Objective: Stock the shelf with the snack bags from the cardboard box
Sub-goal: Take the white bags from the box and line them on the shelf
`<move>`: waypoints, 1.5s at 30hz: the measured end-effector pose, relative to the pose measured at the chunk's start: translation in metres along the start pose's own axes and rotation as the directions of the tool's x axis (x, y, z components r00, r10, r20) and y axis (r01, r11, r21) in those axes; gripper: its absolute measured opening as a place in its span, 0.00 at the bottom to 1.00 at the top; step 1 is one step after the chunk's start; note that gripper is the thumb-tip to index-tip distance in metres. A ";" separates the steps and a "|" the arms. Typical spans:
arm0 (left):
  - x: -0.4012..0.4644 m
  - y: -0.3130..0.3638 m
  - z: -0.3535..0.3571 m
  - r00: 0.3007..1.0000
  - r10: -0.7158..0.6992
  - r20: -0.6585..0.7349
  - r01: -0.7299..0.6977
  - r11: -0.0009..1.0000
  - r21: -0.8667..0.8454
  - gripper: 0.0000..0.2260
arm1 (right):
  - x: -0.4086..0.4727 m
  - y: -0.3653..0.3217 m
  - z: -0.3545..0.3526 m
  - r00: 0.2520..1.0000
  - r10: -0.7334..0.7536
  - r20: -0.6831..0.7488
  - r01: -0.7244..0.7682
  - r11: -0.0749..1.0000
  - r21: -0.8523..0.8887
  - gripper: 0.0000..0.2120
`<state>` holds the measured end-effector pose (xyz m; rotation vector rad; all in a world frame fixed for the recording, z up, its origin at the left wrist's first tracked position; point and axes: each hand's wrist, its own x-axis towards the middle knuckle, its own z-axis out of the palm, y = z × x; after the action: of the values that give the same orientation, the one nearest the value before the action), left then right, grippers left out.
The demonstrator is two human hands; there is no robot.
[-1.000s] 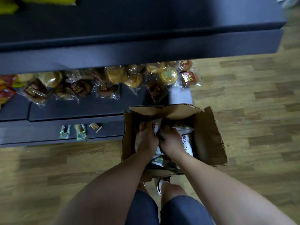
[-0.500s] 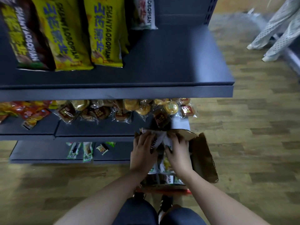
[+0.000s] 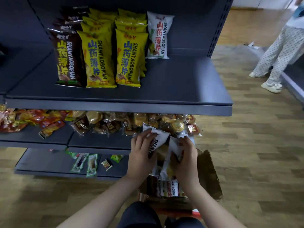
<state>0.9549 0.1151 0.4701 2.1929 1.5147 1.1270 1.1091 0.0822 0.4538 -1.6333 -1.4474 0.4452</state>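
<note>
My left hand (image 3: 141,155) grips a white snack bag (image 3: 158,137) lifted above the open cardboard box (image 3: 209,175). My right hand (image 3: 185,158) grips a second white snack bag (image 3: 175,145) beside it. More white bags (image 3: 167,188) lie inside the box below my hands. On the dark upper shelf (image 3: 181,83) stand brown bags (image 3: 69,60), yellow bags (image 3: 128,56) and one white bag (image 3: 158,35) at the right end of the row.
The middle shelf (image 3: 98,142) holds red packets (image 3: 24,119) and wrapped pastries (image 3: 131,122). Green packets (image 3: 85,163) lie on the bottom shelf. A person in dotted trousers (image 3: 279,53) stands at the far right on the wooden floor (image 3: 255,162).
Both hands have risen out of the box with the white bags. My view has tilted up, so the upper shelf with its bags now shows fully.
</note>
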 end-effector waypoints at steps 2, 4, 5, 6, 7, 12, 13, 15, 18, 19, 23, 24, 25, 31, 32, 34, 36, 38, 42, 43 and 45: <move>0.002 0.005 -0.007 0.999 0.025 -0.039 -0.026 0.999 -0.022 0.28 | -0.001 -0.008 -0.004 0.999 -0.002 -0.036 0.004 0.998 0.068 0.32; 0.005 0.011 -0.013 0.997 0.032 -0.066 -0.035 0.998 -0.045 0.27 | -0.001 -0.016 -0.007 0.998 0.009 -0.063 -0.003 0.996 0.086 0.30; 0.007 0.015 -0.017 0.996 0.035 -0.080 -0.040 0.998 -0.057 0.27 | 0.000 -0.020 -0.009 0.997 0.023 -0.073 -0.016 0.995 0.093 0.29; 0.009 0.018 -0.020 0.994 0.044 -0.098 -0.050 0.996 -0.067 0.27 | 0.002 -0.024 -0.010 0.996 0.034 -0.080 -0.025 0.993 0.112 0.28; 0.012 0.021 -0.024 0.991 0.056 -0.118 -0.065 0.995 -0.076 0.27 | 0.004 -0.029 -0.012 0.996 0.033 -0.086 -0.021 0.991 0.135 0.28; 0.033 0.038 -0.041 0.973 0.089 -0.212 -0.113 0.988 -0.103 0.20 | 0.023 -0.062 -0.025 0.980 -0.076 -0.186 0.116 0.969 0.216 0.31; 0.038 0.042 -0.045 0.970 0.087 -0.227 -0.114 0.987 -0.110 0.20 | 0.027 -0.068 -0.028 0.976 -0.085 -0.199 0.131 0.964 0.231 0.30; 0.047 0.050 -0.052 0.961 0.093 -0.260 -0.130 0.983 -0.131 0.19 | 0.035 -0.076 -0.032 0.965 -0.106 -0.241 0.169 0.952 0.257 0.26; 0.065 0.057 -0.060 0.949 0.092 -0.300 -0.146 0.976 -0.162 0.19 | 0.050 -0.083 -0.038 0.936 -0.151 -0.317 0.231 0.944 0.234 0.25; 0.070 0.059 -0.062 0.947 0.086 -0.308 -0.144 0.975 -0.171 0.19 | 0.056 -0.085 -0.040 0.927 -0.167 -0.335 0.250 0.943 0.220 0.24; 0.094 0.060 -0.066 0.936 0.101 -0.337 -0.166 0.972 -0.168 0.19 | 0.083 -0.093 -0.046 0.901 -0.223 -0.372 0.313 0.928 0.202 0.22; 0.101 0.060 -0.067 0.934 0.111 -0.340 -0.173 0.972 -0.159 0.19 | 0.092 -0.095 -0.047 0.896 -0.232 -0.378 0.322 0.926 0.197 0.22; 0.107 0.061 -0.068 0.934 0.113 -0.340 -0.174 0.972 -0.155 0.20 | 0.100 -0.097 -0.048 0.893 -0.236 -0.383 0.325 0.927 0.188 0.23; 0.154 0.067 -0.064 0.944 0.078 -0.319 -0.133 0.979 -0.155 0.25 | 0.149 -0.110 -0.055 0.895 -0.243 -0.374 0.321 0.933 0.163 0.21; 0.162 0.068 -0.062 0.943 0.088 -0.320 -0.141 0.979 -0.146 0.25 | 0.156 -0.111 -0.055 0.895 -0.249 -0.371 0.326 0.932 0.161 0.21; 0.179 0.071 -0.058 0.938 0.108 -0.331 -0.158 0.979 -0.129 0.25 | 0.171 -0.115 -0.056 0.894 -0.252 -0.370 0.327 0.932 0.155 0.21; 0.196 0.072 -0.052 0.933 0.108 -0.342 -0.158 0.980 -0.120 0.25 | 0.186 -0.118 -0.056 0.888 -0.251 -0.385 0.327 0.934 0.144 0.21; 0.212 0.071 -0.045 0.930 0.099 -0.355 -0.146 0.983 -0.108 0.25 | 0.202 -0.120 -0.055 0.874 -0.253 -0.414 0.332 0.934 0.129 0.21; 0.244 0.067 -0.030 0.922 0.083 -0.379 -0.113 0.992 -0.057 0.24 | 0.233 -0.120 -0.055 0.860 -0.252 -0.443 0.334 0.935 0.116 0.21; 0.252 0.066 -0.026 0.922 0.076 -0.379 -0.100 0.994 -0.045 0.24 | 0.241 -0.119 -0.054 0.857 -0.254 -0.447 0.335 0.936 0.111 0.21; 0.268 0.062 -0.019 0.924 0.070 -0.375 -0.083 0.996 -0.020 0.24 | 0.256 -0.117 -0.052 0.854 -0.258 -0.451 0.335 0.937 0.099 0.21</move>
<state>1.0277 0.3196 0.6405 2.1147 1.5401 1.6630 1.1423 0.2914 0.6459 -1.2380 -1.2507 0.0205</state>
